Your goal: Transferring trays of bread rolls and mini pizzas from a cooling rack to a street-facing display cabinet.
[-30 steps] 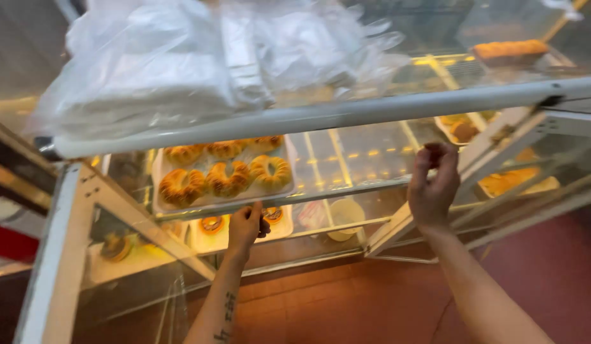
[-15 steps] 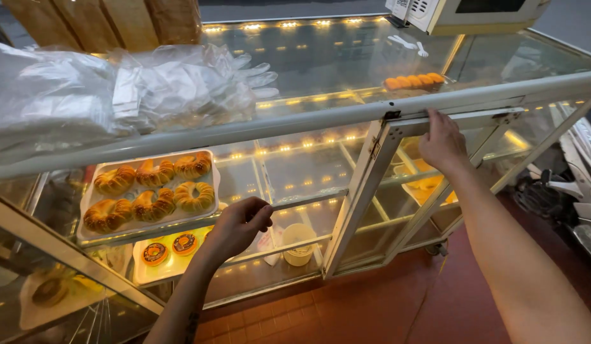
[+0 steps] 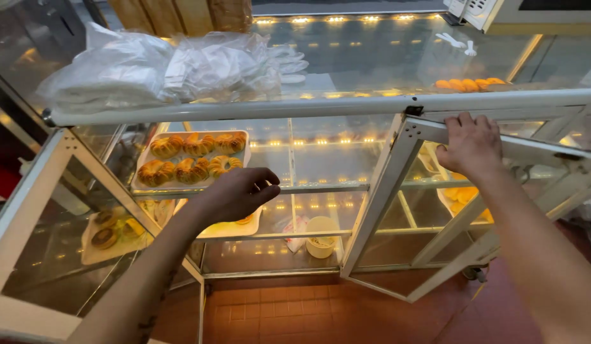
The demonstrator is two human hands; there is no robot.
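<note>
A glass display case stands open in front of me, with white metal frames. My right hand [image 3: 471, 145] grips the top rail of the right glass door [image 3: 397, 191], which is swung outward. My left hand [image 3: 235, 193] reaches into the case with fingers apart and nothing in it, just right of a white tray of golden pastries [image 3: 190, 159] on the upper glass shelf [image 3: 321, 188].
The left door [image 3: 47, 210] also hangs open. Lower shelves hold trays with round pastries [image 3: 107, 229] and a small cup [image 3: 321, 237]. Folded clear plastic bags [image 3: 161, 67] lie on the glass top, and orange buns [image 3: 467, 84] sit further right. Red tile floor below.
The right door has swung further open under my right hand. My left hand has risen from the lower shelf toward the upper shelf beside the pastry tray.
</note>
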